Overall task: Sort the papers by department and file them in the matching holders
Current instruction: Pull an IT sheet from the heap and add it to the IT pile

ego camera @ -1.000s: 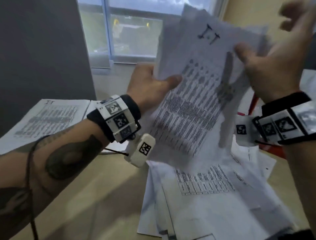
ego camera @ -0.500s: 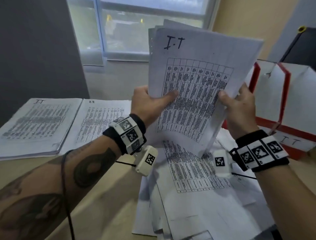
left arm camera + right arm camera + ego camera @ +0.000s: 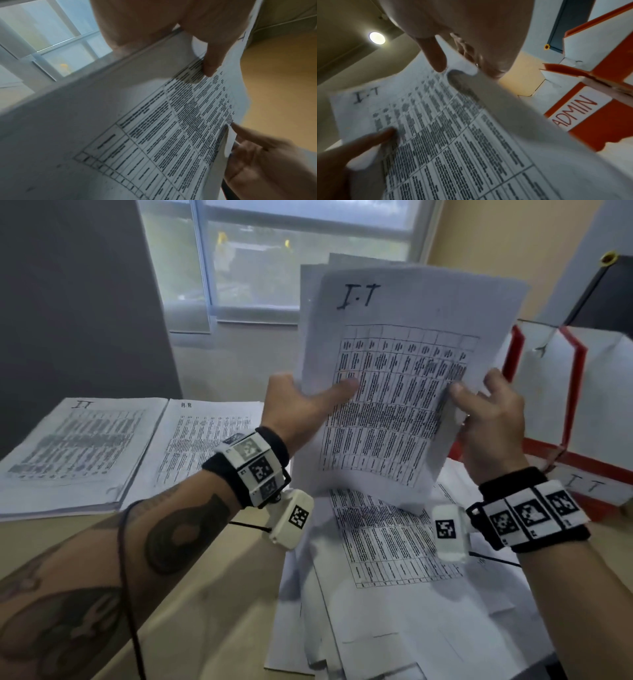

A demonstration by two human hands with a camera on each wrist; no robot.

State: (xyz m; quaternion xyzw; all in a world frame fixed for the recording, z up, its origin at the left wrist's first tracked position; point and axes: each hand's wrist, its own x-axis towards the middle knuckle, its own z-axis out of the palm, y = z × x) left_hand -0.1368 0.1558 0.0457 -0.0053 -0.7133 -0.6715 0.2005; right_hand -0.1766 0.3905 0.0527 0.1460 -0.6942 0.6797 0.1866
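I hold a sheaf of printed papers upright above the table; its front sheet is hand-marked "I.T". My left hand grips the sheaf's left edge, thumb across the print. My right hand pinches the right edge, which curls forward. Under the sheaf lies a loose heap of unsorted papers. On the left of the table sit an "IT" pile and an "H.R" pile. At the right stand red and white holders, one labelled "IT", another "ADMIN".
The tan table shows between my left arm and the heap. A dark panel stands at the back left and a window behind the table. Cables run from both wrist cameras.
The sheaf was swinging and blurred a second ago with my right hand off it. My right hand then took its right edge, and the sheaf now stands steadier and upright.
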